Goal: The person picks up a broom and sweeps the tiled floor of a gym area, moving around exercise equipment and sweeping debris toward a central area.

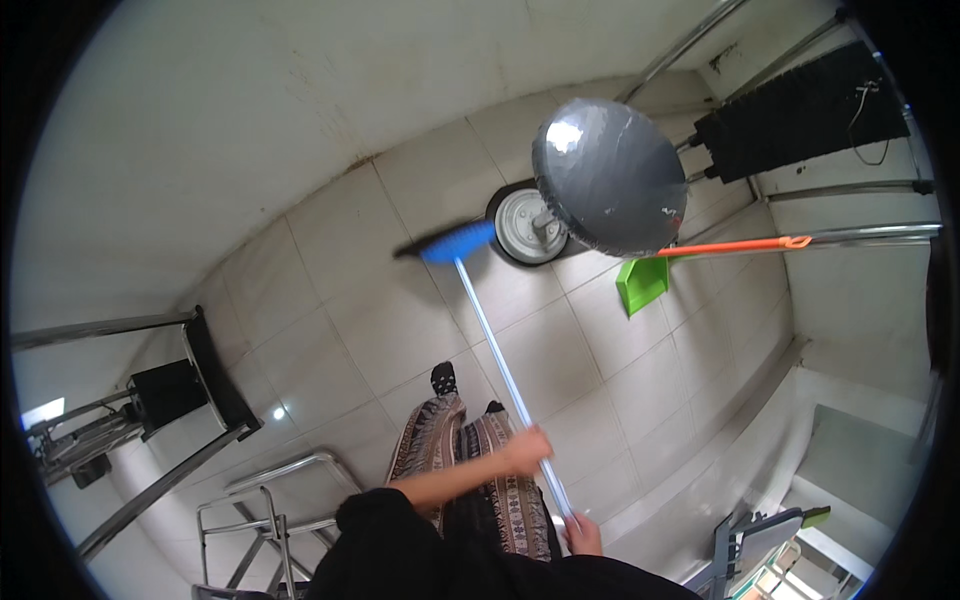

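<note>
A broom point(498, 362) with a pale shiny handle slants across the floor in front of me. Its blue head point(460, 243) with dark bristles is smeared by motion and lies beside a round grey base. My left hand point(527, 450) is wrapped round the handle partway down. Closer to my body, my right hand point(583, 535) grips the handle near its upper end. My feet, in dark dotted socks point(443, 377), are on the tiles to the left of the handle.
A large grey disc point(612, 178) stands over the round base point(528, 226). Behind it lies a green dustpan point(642, 285) with an orange handle point(740, 246). Metal frames with black pads point(805, 112) stand at right and left. A folded metal chair frame point(270, 520) is at lower left.
</note>
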The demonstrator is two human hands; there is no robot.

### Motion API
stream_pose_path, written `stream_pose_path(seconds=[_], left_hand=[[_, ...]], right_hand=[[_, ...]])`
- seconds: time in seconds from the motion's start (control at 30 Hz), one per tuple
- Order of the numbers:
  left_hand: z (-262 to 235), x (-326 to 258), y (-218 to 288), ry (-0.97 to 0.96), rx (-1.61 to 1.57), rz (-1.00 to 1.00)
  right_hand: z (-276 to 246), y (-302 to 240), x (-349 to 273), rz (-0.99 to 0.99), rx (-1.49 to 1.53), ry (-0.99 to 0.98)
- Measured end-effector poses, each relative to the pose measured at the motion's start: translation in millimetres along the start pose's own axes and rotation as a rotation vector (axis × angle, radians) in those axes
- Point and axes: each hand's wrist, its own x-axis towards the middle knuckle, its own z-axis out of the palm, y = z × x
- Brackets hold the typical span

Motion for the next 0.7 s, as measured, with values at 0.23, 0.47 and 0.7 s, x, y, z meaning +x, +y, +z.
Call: stream_pose_path(seconds=[0.23,0.47,0.7], left_hand=[[-103.2,-28.2,-220.2,0.387,0.709,-0.569],[-71.9,-20.6,-213.1,-0.366,0.719,-0.613],[17.4,-17.4,-25.1,-0.25,0.151,-0.15]], right_hand=[[194.7,-130.4,194.9,-0.228,0.433,-0.067],[195.8,-101.2,173.7,0.058,0.707,-0.268],[31.4,-21.5,10.5,0.451,0.511,-0.297]])
